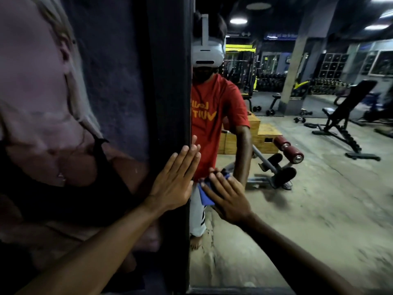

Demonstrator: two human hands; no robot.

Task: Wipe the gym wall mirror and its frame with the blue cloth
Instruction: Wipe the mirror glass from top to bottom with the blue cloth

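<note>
The wall mirror (297, 188) fills the right half of the view and reflects the gym and a person in a red shirt. Its black frame (170, 81) runs as a vertical post down the middle. My left hand (173, 182) lies flat with straight fingers against the frame's right edge. To its right, my right hand (226, 199) presses the blue cloth (205, 195) flat against the glass near the frame. The cloth shows below and to the left of my fingers, and a small part peeks out above them.
A poster (53, 124) of a person covers the dark wall left of the frame. The mirror's bottom edge (244, 290) runs low in the view. Reflected in the glass are benches (344, 124), a wooden box (263, 137) and dumbbell racks (274, 81).
</note>
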